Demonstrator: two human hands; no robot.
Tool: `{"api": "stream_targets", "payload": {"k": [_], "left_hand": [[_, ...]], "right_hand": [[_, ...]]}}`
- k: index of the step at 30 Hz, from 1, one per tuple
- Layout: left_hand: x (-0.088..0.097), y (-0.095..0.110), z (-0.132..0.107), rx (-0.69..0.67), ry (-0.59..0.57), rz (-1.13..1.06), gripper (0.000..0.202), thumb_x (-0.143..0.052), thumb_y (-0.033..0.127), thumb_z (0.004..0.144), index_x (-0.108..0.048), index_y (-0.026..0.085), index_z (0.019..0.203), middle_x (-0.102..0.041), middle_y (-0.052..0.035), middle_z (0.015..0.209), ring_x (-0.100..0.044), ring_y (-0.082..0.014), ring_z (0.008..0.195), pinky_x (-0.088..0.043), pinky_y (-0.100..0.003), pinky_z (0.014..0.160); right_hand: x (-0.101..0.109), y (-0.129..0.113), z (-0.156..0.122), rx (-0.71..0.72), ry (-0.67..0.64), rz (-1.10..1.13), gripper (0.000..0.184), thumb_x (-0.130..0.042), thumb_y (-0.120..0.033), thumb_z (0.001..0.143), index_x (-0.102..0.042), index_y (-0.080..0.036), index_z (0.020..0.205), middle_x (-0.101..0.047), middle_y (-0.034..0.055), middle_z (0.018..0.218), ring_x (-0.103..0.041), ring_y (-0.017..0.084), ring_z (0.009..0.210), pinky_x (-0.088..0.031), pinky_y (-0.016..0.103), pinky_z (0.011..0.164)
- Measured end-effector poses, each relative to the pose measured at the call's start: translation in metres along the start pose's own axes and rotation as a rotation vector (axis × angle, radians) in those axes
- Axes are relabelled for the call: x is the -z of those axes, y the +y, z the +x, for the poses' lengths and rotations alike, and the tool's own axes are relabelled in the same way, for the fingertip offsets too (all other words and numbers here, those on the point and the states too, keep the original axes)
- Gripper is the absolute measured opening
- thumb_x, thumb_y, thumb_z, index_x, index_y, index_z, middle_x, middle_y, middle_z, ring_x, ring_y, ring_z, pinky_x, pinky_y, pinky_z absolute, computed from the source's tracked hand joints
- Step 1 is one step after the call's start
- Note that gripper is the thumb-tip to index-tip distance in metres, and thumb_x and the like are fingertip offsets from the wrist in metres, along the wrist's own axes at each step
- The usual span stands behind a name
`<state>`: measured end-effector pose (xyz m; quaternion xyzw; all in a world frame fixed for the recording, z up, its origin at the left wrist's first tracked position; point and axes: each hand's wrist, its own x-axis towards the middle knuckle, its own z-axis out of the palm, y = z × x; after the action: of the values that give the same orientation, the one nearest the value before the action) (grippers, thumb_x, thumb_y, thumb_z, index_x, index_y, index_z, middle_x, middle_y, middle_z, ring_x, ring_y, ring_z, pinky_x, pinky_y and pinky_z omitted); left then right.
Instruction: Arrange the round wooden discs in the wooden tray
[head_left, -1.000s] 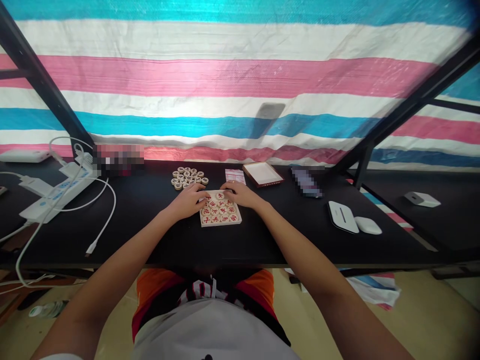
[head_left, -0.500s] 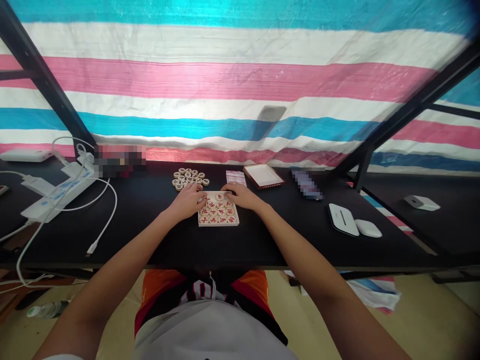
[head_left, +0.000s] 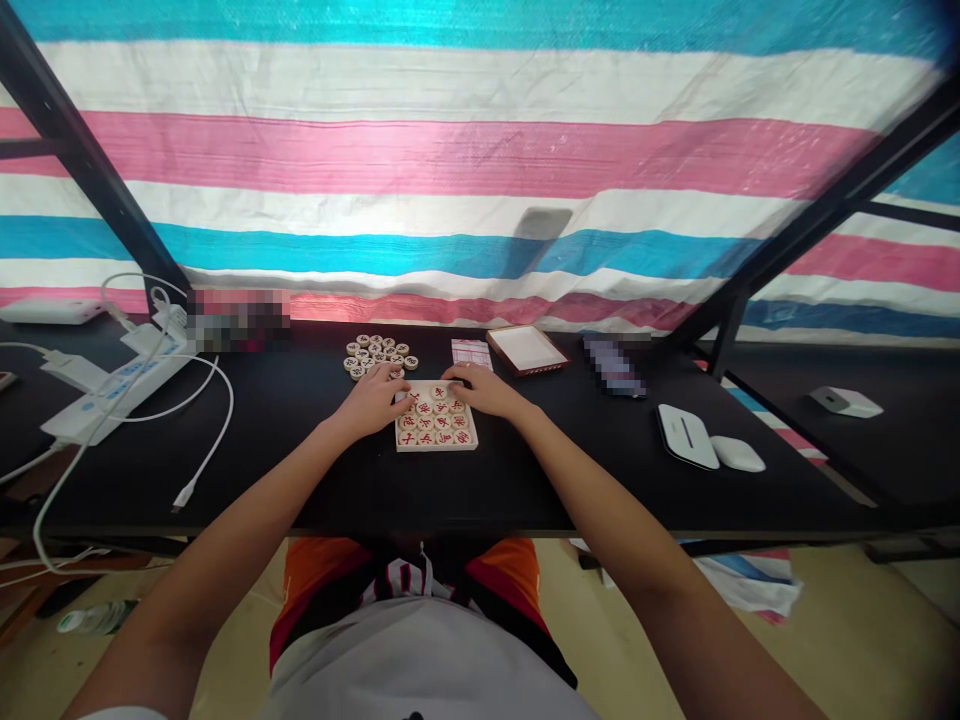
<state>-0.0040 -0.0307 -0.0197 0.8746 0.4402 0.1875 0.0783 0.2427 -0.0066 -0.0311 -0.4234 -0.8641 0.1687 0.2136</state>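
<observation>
A shallow pale tray lies on the black desk, with rows of round Chinese chess pieces in it, marked in red characters. My left hand is at its far left corner, fingers around the outside and thumb over a piece inside the rim. At the far right corner, my right hand curls its fingers and thumb about the edge. Both hands touch the tray, and their fingers partly hide the back row. Just beyond my left hand sits a cluster of chess pieces with dark characters.
Behind the tray lie a pink-and-white paper and an open box lid. To the right are a blurred phone-like object, a white flat device and a white mouse-like item. A power strip with cables occupies the left.
Hardly anything differs. The left fingers have shifted very slightly over the tray's corner, and the view has tilted a little; tray and pieces stay in place.
</observation>
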Motion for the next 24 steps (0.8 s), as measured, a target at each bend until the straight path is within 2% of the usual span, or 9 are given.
{"api": "stream_targets", "payload": {"k": [4,9,12,16,21,24], "left_hand": [[-0.002,-0.001,0.000,-0.054,-0.009,0.012,0.030,-0.047,0.037,0.089,-0.068,0.017,0.100,-0.048,-0.0129,0.130,-0.039,-0.0296,0.125,-0.031,-0.048,0.107],[-0.003,-0.002,0.001,-0.046,-0.014,0.005,0.029,-0.052,0.037,0.087,-0.066,0.015,0.101,-0.048,-0.0138,0.130,-0.039,-0.0291,0.126,-0.033,-0.046,0.107],[-0.001,-0.001,0.002,-0.066,0.018,-0.007,0.025,-0.055,0.034,0.085,-0.064,0.015,0.098,-0.051,-0.0137,0.125,-0.042,-0.0282,0.123,-0.035,-0.044,0.105],[0.003,0.005,0.003,-0.175,0.060,-0.033,0.015,-0.053,0.028,0.086,-0.063,0.018,0.092,-0.058,-0.0096,0.117,-0.048,-0.0243,0.115,-0.038,-0.041,0.102],[0.003,0.011,0.004,-0.228,-0.019,-0.028,0.017,-0.046,0.024,0.089,-0.062,0.019,0.089,-0.065,-0.0057,0.090,-0.056,-0.0211,0.094,-0.042,-0.038,0.092],[0.004,0.010,0.003,-0.197,-0.009,-0.039,0.020,-0.043,0.025,0.089,-0.062,0.019,0.091,-0.065,-0.0066,0.091,-0.056,-0.0216,0.095,-0.043,-0.037,0.090]], "right_hand": [[0.000,0.000,0.000,0.000,0.003,0.002,0.028,-0.046,-0.017,0.082,-0.065,-0.016,0.103,-0.064,0.0081,0.105,-0.057,0.021,0.098,-0.042,0.034,0.091],[-0.001,0.002,0.000,0.005,0.003,-0.005,0.028,-0.046,-0.017,0.082,-0.065,-0.016,0.103,-0.064,0.0079,0.104,-0.057,0.020,0.098,-0.042,0.034,0.091],[-0.001,0.001,0.000,0.000,0.004,-0.001,0.028,-0.046,-0.017,0.083,-0.065,-0.017,0.104,-0.064,0.0076,0.105,-0.057,0.020,0.098,-0.042,0.034,0.091],[0.001,-0.002,0.000,-0.011,-0.001,-0.007,0.028,-0.047,-0.018,0.083,-0.065,-0.017,0.103,-0.065,0.0075,0.104,-0.058,0.020,0.097,-0.043,0.033,0.090],[0.001,-0.003,0.001,-0.008,-0.008,-0.024,0.028,-0.046,-0.017,0.083,-0.065,-0.017,0.103,-0.065,0.0080,0.103,-0.058,0.021,0.097,-0.042,0.034,0.090],[0.001,-0.003,0.000,-0.010,-0.009,-0.026,0.028,-0.046,-0.017,0.083,-0.065,-0.016,0.104,-0.065,0.0081,0.104,-0.058,0.021,0.097,-0.043,0.034,0.089]]}}
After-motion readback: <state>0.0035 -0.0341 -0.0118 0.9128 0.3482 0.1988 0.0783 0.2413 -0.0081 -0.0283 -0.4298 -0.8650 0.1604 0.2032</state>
